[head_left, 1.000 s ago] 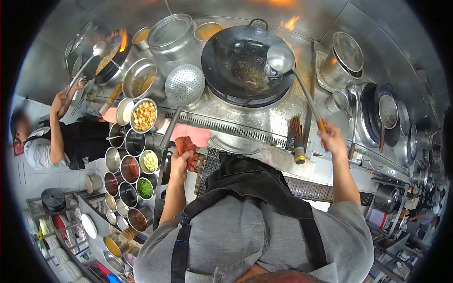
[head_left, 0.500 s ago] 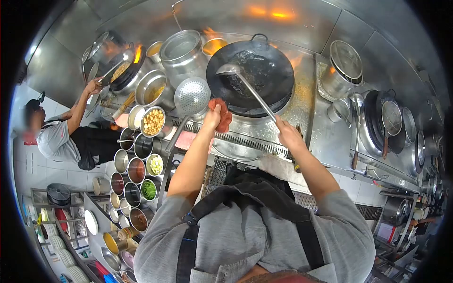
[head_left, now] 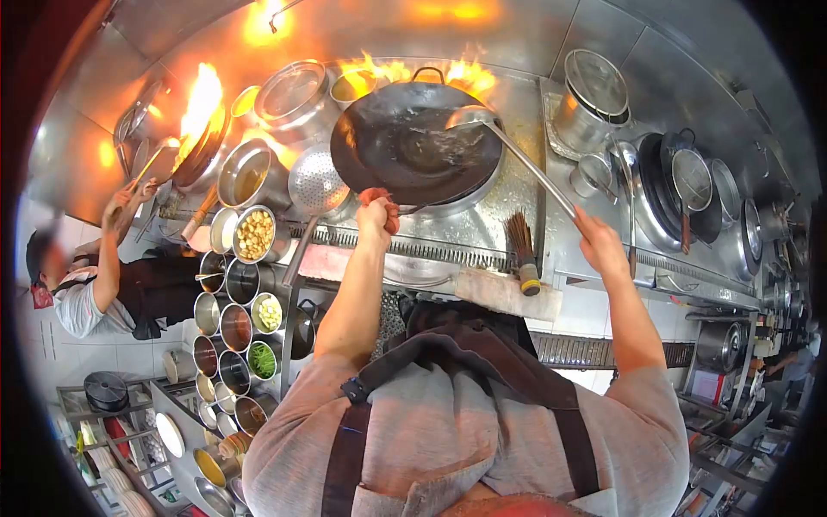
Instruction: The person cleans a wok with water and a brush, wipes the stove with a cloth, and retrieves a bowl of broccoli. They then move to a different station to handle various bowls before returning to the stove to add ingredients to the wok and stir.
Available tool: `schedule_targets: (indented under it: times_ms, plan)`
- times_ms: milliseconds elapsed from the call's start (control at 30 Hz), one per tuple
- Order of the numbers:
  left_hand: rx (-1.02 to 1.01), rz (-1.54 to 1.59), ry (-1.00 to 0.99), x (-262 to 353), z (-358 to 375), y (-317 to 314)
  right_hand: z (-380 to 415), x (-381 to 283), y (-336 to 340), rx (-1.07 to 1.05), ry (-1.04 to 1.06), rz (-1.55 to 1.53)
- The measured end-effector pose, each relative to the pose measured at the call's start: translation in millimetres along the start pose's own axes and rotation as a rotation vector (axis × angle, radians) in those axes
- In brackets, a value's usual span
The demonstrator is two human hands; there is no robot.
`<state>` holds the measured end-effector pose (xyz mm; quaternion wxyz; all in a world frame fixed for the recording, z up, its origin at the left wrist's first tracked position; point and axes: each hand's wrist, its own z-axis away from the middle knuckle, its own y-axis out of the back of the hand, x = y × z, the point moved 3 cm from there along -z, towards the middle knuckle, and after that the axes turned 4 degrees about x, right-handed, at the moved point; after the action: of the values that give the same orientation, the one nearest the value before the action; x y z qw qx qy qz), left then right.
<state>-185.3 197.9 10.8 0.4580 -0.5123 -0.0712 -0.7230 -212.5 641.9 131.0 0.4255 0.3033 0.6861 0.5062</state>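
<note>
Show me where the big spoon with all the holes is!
In the head camera's view, the spoon with holes is on the person's left, between the big black pan and a metal pot.

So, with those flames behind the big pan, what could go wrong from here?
Flames rise just behind the pan and could catch any oil in it. The left hand has a red cloth at its near side; a slip might slosh the contents. The brush lies near the counter's front, where the right hand could knock it.
</note>
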Motion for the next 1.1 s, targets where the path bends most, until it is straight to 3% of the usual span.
schedule_targets:
  times_ms: [67,133,200,267,333,667,767,867,933,1000,1067,1100]
  plan:
    - [0.036,-0.069,-0.021,17,23,10,34,-8,13,-0.006,-0.060,-0.063]
    - [-0.124,-0.074,-0.147,36,20,20,49,-10,8,-0.006,-0.135,-0.133]
    - [-0.014,-0.289,-0.178,60,22,23,54,-14,4,0.071,-0.121,-0.262]
    - [0.067,-0.395,-0.137,69,2,36,45,-10,-13,0.106,-0.099,-0.264]
    - [0.077,-0.417,-0.215,81,-9,39,29,-12,-17,0.136,-0.078,-0.263]
    - [-0.061,-0.478,-0.509,97,-20,51,-13,-35,-7,-0.018,-0.067,-0.056]
    - [-0.019,-0.582,-0.578,98,-16,45,-15,-30,-5,0.035,0.034,-0.024]
    - [0.016,-0.719,-0.636,103,0,37,-10,-33,5,0.033,-0.024,0.044]
    - [-0.023,-0.832,-0.995,106,3,28,-3,-35,10,0.041,-0.033,-0.083]
    - [-0.037,-0.879,-0.986,99,14,29,10,-30,6,0.075,0.008,-0.113]
    - [-0.012,-0.964,-1.203,95,36,24,22,-30,3,0.113,0.049,-0.144]
    - [-0.026,-0.976,-1.256,91,53,22,28,-30,1,0.091,-0.045,-0.173]
